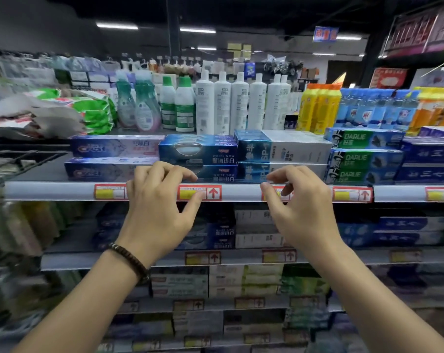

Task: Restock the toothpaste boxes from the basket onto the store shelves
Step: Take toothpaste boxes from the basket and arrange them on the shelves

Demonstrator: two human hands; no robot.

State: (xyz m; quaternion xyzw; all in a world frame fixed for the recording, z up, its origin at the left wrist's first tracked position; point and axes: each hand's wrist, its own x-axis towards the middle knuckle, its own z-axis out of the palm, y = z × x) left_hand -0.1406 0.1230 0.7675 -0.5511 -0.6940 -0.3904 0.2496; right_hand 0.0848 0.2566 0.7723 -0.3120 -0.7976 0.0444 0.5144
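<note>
At the top toothpaste shelf [50, 191], both hands are raised in front of the price rail and nothing is held in either. The row behind them is seen stocked two boxes high: Crest boxes [114, 146] at the left, blue White Now boxes [198, 151] in the middle, SP-1 boxes [282, 149] beside them and Darlie boxes [363, 159] further right. This stretch is judged to be largely filled. The lower shelves [254, 240] are also seen carrying boxes, though they are blurred. The basket is not in view, so how many boxes are left to shelve cannot be told.

The left hand [157, 207] is held with its fingers [170, 171] loosely curled and a little apart, their tips just before the lower White Now box. The thumb is laid across a price label [199, 193]. The right hand [302, 210] is likewise loosely curled, its fingers [284, 175] bent toward the lower SP-1 box. Whether any fingertip actually touches a box cannot be told. No box is pinched or gripped
</note>
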